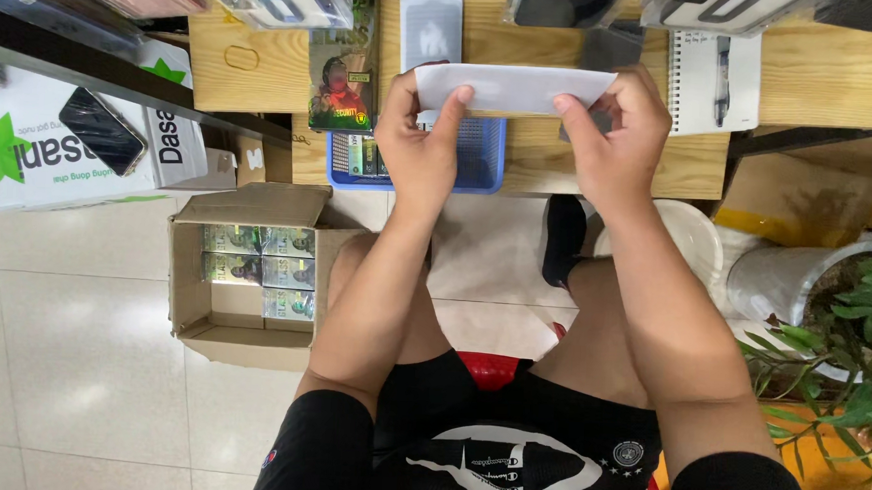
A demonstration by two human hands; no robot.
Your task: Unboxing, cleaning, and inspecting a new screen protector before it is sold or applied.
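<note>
White and flat, a paper envelope (514, 88) is held above the wooden table (632, 155), pinched at its two ends. The left hand (420, 143) grips the left end, thumb and forefinger pressed together on it; the right hand (614, 135) pinches the right end likewise. Just below the envelope, on the table, a blue plastic basket (482, 160) is seen. A spiral notebook (717, 81) lies to the envelope's right. An open cardboard box (246, 277) of small packages stands on the floor, below and left of the envelope.

Your wooden surface (652, 156) carries a blue basket (483, 155), a notebook (717, 81) and a packet (340, 87); your tiled floor (75, 358) holds an open carton (192, 304).
</note>
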